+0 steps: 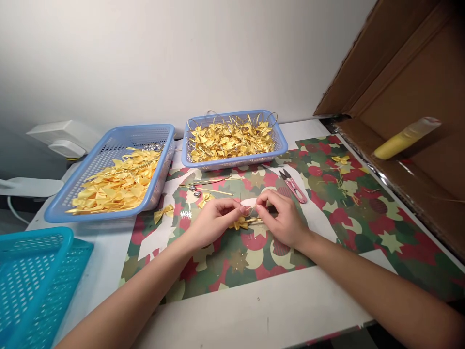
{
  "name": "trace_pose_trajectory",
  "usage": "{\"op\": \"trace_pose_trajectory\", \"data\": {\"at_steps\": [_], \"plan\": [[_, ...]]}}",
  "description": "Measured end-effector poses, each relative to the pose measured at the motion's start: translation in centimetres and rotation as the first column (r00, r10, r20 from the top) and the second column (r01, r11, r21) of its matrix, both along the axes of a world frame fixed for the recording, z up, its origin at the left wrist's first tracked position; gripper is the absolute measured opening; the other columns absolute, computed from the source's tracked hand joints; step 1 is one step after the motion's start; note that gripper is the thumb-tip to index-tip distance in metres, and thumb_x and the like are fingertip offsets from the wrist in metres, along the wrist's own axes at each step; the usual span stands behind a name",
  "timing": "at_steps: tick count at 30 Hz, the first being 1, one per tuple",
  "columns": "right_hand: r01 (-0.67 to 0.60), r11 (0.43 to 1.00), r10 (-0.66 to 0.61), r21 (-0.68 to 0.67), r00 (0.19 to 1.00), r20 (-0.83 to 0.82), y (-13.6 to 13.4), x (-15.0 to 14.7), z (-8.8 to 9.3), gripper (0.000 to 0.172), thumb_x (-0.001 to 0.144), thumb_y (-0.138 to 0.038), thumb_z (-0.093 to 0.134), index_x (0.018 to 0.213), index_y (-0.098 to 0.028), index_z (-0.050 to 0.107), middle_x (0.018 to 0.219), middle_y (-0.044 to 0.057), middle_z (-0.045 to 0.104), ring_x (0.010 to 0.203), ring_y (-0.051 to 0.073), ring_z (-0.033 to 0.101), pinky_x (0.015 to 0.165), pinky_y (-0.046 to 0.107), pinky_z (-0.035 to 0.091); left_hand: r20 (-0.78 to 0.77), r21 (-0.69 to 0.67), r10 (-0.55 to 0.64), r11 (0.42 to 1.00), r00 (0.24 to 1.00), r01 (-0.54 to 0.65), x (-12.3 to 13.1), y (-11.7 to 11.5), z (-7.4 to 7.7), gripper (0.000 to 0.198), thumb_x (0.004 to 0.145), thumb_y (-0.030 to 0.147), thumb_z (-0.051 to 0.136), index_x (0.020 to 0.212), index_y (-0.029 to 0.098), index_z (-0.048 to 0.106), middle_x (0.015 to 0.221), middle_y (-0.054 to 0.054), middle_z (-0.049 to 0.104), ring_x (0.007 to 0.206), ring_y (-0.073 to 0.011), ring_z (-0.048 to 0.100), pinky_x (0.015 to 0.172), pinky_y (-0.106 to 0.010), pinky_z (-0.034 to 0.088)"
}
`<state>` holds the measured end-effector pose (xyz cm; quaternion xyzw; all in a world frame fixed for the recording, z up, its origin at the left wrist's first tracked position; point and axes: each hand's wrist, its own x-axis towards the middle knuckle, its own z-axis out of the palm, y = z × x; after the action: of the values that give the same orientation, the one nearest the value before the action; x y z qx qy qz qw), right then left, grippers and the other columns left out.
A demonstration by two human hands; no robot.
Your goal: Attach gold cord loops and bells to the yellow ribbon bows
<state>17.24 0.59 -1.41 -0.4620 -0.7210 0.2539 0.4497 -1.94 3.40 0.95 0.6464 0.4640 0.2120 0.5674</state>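
My left hand [214, 219] and my right hand [283, 218] meet fingertip to fingertip over the patterned mat [348, 218]. Both are pinched shut on a small yellow ribbon bow [240, 223] with a thin gold cord [253, 220] running through it. The bow sits just below my left fingertips. Pink thread snips [293, 186] lie on the mat just behind my right hand. Loose gold cords [209, 184], small silver bells [196, 193] and two spare bows [164, 212] lie to the left of my hands.
A blue basket [109, 145] of plain yellow bows stands at back left. Another blue basket [279, 145] holds bows with gold loops. A turquoise basket [32, 276] sits at near left. An open cardboard box [407, 63] with a yellow tube [403, 139] stands right.
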Motion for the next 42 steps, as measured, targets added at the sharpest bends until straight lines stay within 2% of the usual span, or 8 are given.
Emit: {"op": "trace_pose_trajectory", "data": {"at_steps": [6,12,18,27,30,33,37,42], "plan": [[0.018,1.0,-0.018,0.001,1.0,-0.001,0.0,0.0,0.1,0.014,0.087,-0.011,0.05,0.077,-0.022,0.05,0.071,-0.001,0.056,0.065,0.014,0.052,0.06,0.027,0.041,-0.053,0.086,-0.113,0.989,0.992,0.117,0.0,0.3,0.4,0.028,0.089,0.034,0.048,0.071,0.017,0.061,0.085,-0.003,0.06,0.08,-0.017,0.055,0.075,-0.029,0.042],[0.064,0.998,-0.065,0.009,0.998,0.025,0.0,-0.1,0.1,0.013,0.087,-0.014,0.05,0.077,-0.022,0.05,0.071,-0.001,0.056,0.067,0.015,0.054,0.063,0.028,0.042,-0.143,0.117,-0.153,0.978,0.978,0.17,0.5,0.2,0.9,0.028,0.088,0.026,0.04,0.062,0.018,0.046,0.074,0.0,0.048,0.066,-0.0141,0.044,0.064,-0.027,0.036],[0.06,0.998,-0.06,0.01,0.998,0.037,0.1,0.0,-0.1,0.013,0.088,-0.014,0.05,0.078,-0.022,0.05,0.071,-0.001,0.056,0.067,0.015,0.054,0.065,0.029,0.041,-0.161,0.156,-0.208,0.96,0.965,0.233,0.6,0.1,0.8,0.027,0.086,0.021,0.036,0.059,0.019,0.038,0.067,0.001,0.041,0.068,-0.0154,0.041,0.064,-0.028,0.034],[0.01,0.998,-0.005,-0.055,0.995,0.097,0.4,-0.1,-0.2,0.013,0.088,-0.017,0.053,0.076,-0.022,0.053,0.069,-0.001,0.057,0.067,0.015,0.053,0.068,0.031,0.041,-0.13,0.186,-0.336,0.916,0.933,0.356,0.2,0.2,0.9,0.027,0.087,0.018,0.034,0.061,0.02,0.038,0.066,0.001,0.041,0.074,-0.0169,0.041,0.08,-0.032,0.038],[0.022,0.995,-0.021,-0.099,1.0,0.011,0.5,0.0,-0.3,0.006,0.085,-0.019,0.06,0.08,-0.022,0.058,0.073,0.0,0.06,0.069,0.015,0.054,0.064,0.029,0.043,-0.081,0.165,-0.327,0.927,0.942,0.336,0.2,0.2,0.8,0.025,0.087,0.02,0.034,0.063,0.02,0.039,0.068,0.001,0.043,0.074,-0.0167,0.042,0.079,-0.031,0.039],[0.04,0.991,-0.052,-0.128,0.995,-0.088,0.6,0.4,-0.3,0.006,0.081,-0.019,0.064,0.077,-0.021,0.06,0.076,0.001,0.062,0.07,0.015,0.055,0.06,0.027,0.043,-0.056,0.158,-0.25,0.954,0.967,0.256,0.2,0.1,0.6,0.024,0.088,0.022,0.035,0.064,0.02,0.041,0.07,0.0,0.044,0.075,-0.0162,0.043,0.072,-0.029,0.039],[-0.013,0.988,-0.013,-0.152,0.986,-0.166,0.4,0.9,0.0,0.003,0.081,-0.019,0.065,0.079,-0.021,0.066,0.08,0.003,0.065,0.076,0.017,0.058,0.067,0.031,0.046,-0.031,0.147,-0.164,0.975,0.986,0.166,0.3,-0.2,0.3,0.025,0.088,0.026,0.037,0.065,0.019,0.044,0.077,0.0,0.046,0.07,-0.014,0.044,0.066,-0.027,0.038],[-0.08,0.965,0.013,-0.251,0.966,-0.257,-0.1,0.4,0.3,0.004,0.083,-0.025,0.067,0.082,-0.021,0.069,0.081,0.003,0.066,0.079,0.018,0.059,0.068,0.032,0.048,-0.062,0.209,-0.198,0.956,0.978,0.207,0.7,-0.5,0.5,0.025,0.09,0.023,0.04,0.066,0.018,0.049,0.076,0.0,0.047,0.071,-0.0139,0.047,0.069,-0.026,0.038]]}}
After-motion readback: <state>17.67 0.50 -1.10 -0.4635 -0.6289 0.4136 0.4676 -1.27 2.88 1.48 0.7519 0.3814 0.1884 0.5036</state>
